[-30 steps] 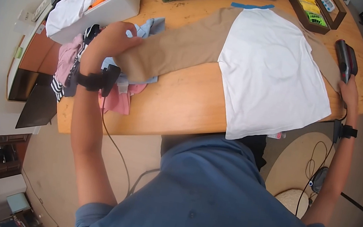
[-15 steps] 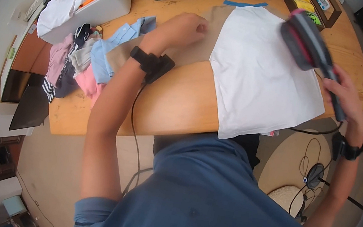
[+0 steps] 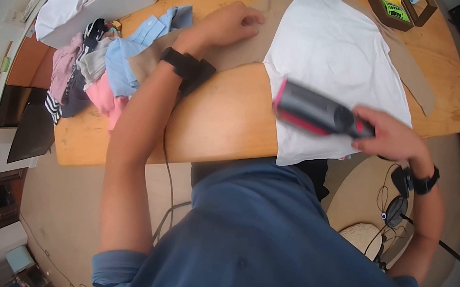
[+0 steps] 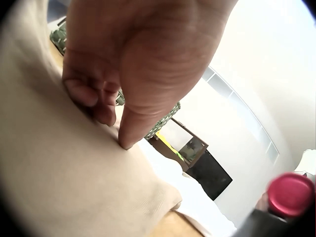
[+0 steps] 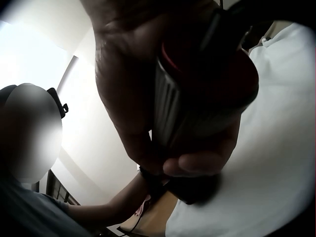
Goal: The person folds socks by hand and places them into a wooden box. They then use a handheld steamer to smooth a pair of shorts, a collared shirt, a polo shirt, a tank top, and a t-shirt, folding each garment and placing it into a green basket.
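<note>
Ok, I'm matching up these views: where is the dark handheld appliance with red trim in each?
Head: the dark appliance, right of centre, gripped by the right hand.
Left wrist: its red round end, in the lower right corner.
Right wrist: near the middle, in shadow, inside the right hand's grip.
Shared landmark: the white shirt front, right of centre in head, lower middle in left wrist, right side in right wrist.

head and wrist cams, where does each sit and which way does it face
Head: worn on the head, facing forward and down over table and white shirt; torso, both arms, left grip and right grip show.
Left wrist: worn there, looking past the left grip, large at the top, across the tan sleeve.
Right wrist: worn there, looking past the right grip and handheld device; torso and left arm show.
Head and right wrist share white shirt and handheld device.
</note>
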Demonstrator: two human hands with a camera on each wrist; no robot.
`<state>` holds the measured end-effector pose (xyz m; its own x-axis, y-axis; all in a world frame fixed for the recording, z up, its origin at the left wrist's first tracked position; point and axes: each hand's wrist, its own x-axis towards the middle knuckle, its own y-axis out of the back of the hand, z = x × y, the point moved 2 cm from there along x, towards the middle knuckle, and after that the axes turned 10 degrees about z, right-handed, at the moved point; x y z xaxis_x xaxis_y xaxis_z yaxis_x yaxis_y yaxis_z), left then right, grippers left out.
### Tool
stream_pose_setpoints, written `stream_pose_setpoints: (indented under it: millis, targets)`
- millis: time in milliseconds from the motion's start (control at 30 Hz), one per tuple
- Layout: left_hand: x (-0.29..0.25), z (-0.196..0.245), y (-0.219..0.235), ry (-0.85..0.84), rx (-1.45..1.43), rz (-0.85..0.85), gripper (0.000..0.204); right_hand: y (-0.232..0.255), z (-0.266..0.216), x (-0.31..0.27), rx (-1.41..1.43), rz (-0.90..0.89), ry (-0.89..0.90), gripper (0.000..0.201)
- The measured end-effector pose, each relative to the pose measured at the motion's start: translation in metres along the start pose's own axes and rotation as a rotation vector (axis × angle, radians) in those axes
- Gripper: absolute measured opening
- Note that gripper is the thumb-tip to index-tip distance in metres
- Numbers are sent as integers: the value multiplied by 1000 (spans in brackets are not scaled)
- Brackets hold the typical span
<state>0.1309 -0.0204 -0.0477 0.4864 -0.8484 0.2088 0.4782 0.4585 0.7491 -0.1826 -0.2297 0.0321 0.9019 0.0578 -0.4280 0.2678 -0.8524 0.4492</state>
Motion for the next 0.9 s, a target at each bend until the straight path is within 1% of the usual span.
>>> stream_pose_setpoints:
  millis: [67, 100, 167, 200, 233, 267, 333, 367, 400, 467, 567, 667, 700, 800, 833, 900]
  targets:
    - [0, -2, 0, -23, 35, 10, 34, -7, -4, -21, -167, -113, 64, 33]
    - [-1, -5, -3, -37, 31, 21, 33, -10, -15, -30, -181, -202, -126, 37]
    - [-1, -11, -3, -67, 35, 51, 32, -17, -19, -40, -155, -187, -104, 37]
    - [-2, -8, 1, -49, 29, 43, 32, -20, -22, -43, -143, -180, -88, 37]
    - [-4, -4, 5, -31, 21, 35, 32, -23, -25, -42, -133, -156, -21, 32]
    - [-5, 0, 9, -14, 13, 28, 32, -25, -31, -38, 0, -103, -89, 30]
    - [-16, 16, 35, 66, 132, 80, 32, -34, -46, -27, 269, 2, -224, 28]
    - [-25, 22, 48, 109, 191, 106, 32, -38, -45, -15, 415, 17, -113, 24]
    - [-36, 22, 62, 80, 270, 133, 33, -40, -57, -2, 460, 59, -73, 24]
    - [-61, 18, 94, 22, 436, 188, 34, -48, -76, 23, 656, 198, -87, 22]
    - [-107, 33, 125, 160, 521, 254, 35, -54, -80, 73, 801, 265, -17, 23]
    - [-143, 34, 138, 354, 511, 250, 35, -66, -87, 105, 845, 398, 12, 23]
    - [-152, 38, 139, 415, 460, 252, 36, -71, -83, 114, 863, 383, 22, 24]
    - [-168, 33, 138, 487, 198, 218, 36, -81, -75, 130, 781, 308, 39, 23]
    - [-170, 26, 136, 456, 170, 212, 37, -84, -78, 129, 768, 288, 26, 23]
    - [-171, 26, 135, 465, 152, 222, 37, -91, -87, 126, 723, 190, 19, 22]
